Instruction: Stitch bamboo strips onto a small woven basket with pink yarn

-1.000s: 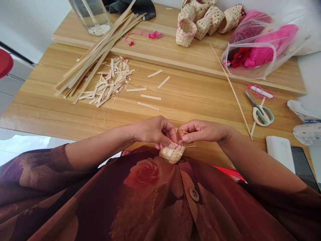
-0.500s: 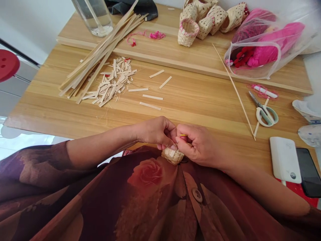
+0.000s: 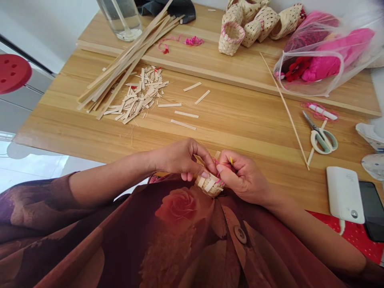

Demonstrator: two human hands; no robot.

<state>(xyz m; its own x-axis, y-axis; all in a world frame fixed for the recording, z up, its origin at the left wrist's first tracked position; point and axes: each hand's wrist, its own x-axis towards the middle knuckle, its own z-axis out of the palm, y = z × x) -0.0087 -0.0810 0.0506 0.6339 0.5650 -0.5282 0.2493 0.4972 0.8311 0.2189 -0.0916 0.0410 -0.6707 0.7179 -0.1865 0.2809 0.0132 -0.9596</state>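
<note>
A small woven basket (image 3: 207, 187) of pale bamboo-like strips rests against my shirt at the table's near edge. My left hand (image 3: 187, 160) pinches its rim between thumb and fingers. Pink thread (image 3: 220, 182) loops over the rim on the right side. Close beside it, my right hand (image 3: 243, 178) is closed, thumb and forefinger pinching the pink thread. A thin yellow needle-like piece (image 3: 231, 161) sticks up from the right fingers; the rest of it is hidden. Strip ends stand up behind the rim, partly covered by the hands.
Long strips (image 3: 129, 60) lie beside a pile of short cut strips (image 3: 141, 98). Finished baskets (image 3: 232, 38) and a bag (image 3: 336, 76) of pink material stand on the raised back board. Scissors (image 3: 322, 138), a white power bank (image 3: 345, 194) and a phone (image 3: 372, 210) are at the right.
My right hand has drawn slightly away from the left, showing pink thread between them and on the basket rim. The yellow piece has turned more upright. The camera view has shifted slightly.
</note>
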